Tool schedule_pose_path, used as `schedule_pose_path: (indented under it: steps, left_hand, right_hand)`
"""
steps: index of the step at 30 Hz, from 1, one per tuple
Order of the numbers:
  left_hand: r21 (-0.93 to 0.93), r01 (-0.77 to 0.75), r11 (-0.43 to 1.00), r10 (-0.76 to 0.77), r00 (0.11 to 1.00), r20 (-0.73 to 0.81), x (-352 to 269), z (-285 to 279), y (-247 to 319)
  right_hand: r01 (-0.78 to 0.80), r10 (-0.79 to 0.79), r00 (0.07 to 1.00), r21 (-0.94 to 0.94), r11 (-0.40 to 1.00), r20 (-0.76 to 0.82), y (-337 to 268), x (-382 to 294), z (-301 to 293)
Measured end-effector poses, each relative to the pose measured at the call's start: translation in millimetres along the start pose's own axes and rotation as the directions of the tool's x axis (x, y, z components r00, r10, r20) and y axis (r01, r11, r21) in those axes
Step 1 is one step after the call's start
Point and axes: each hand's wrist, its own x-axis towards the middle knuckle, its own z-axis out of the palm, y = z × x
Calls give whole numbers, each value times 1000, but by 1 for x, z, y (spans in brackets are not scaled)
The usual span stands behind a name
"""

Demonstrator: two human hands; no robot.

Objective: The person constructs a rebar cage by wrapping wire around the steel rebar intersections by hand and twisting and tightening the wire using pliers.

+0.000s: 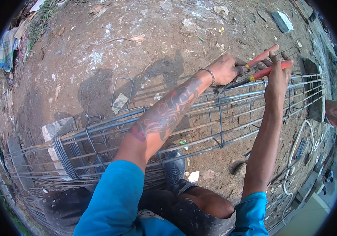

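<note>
My right hand [278,72] grips red-handled pincers [264,71] with yellow bands, its fingers threaded between the spread handles. Their dark jaws [230,86] meet the top bar of a long rebar cage [245,93], close to the upper corner of a stirrup [220,118]. My left hand [226,69] is curled at the base of the upper handle; whatever its fingers pinch is hidden. Thin tie wire [293,48] sticks out past my right fingers. The cage lies crosswise in front of me, beneath my left forearm.
Bundled stirrups [65,157] hang on the cage's left part, beside a pale block [58,129]. Another block [316,109] stands under its right end. A loose stirrup [122,93] lies on the dirt. My boot [174,165] is beside the lower bars. A white hose [291,159] winds at right.
</note>
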Motion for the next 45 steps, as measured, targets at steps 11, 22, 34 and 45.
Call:
schedule_pose_path:
  steps: [11,22,34,45]
  left_hand:
    - [22,60,998,-56,990,-127,6,-3,-13]
    - [68,94,993,-80,978,-194,17,7,-23]
    - [-772,287,567,37,927,373,-1,-22,-8]
    - [-361,135,923,-297,846,-443,-4,30,14]
  right_hand:
    - [-270,199,959,437,858,202,0,41,38]
    - [-361,341,932,390,847,121,16,59,44]
    - [-414,-136,659,508,755,740,-27,40,72]
    - [54,-124,986,504,862,107,-29,-5,35]
